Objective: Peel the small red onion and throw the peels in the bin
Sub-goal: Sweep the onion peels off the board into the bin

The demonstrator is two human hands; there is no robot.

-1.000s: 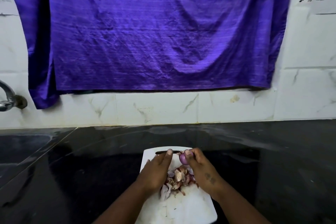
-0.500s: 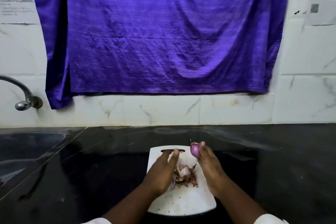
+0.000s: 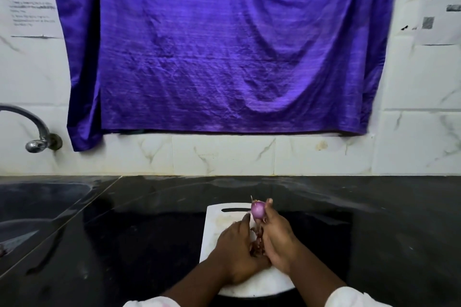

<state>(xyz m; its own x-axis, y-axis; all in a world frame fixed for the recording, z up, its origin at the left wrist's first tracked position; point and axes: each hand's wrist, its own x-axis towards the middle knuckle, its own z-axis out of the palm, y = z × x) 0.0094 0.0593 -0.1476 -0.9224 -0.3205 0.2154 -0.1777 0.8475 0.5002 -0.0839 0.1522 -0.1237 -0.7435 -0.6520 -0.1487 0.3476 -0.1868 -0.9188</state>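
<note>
**Small red onion point(image 3: 257, 210) upright above the cutting board's point(image 3: 214, 227) far edge**

Its long axis is vertical with the wispy tip up, pinched in the right hand's point(image 3: 277, 239) fingertips. Peels point(image 3: 257, 244) lie mid-board between both hands. The left hand point(image 3: 234, 244) cups them, its grip unclear. The board lies at the worktop's point(image 3: 149, 232) near edge.

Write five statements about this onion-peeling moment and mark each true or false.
1. The right hand holds the small red onion. True.
2. The peels lie on the black counter. False: they lie on the white cutting board, between the two hands.
3. A purple cloth hangs on the wall. True.
4. The tap is on the right of the view. False: it is on the left.
5. A bin stands beside the board. False: no bin is in view.
</note>
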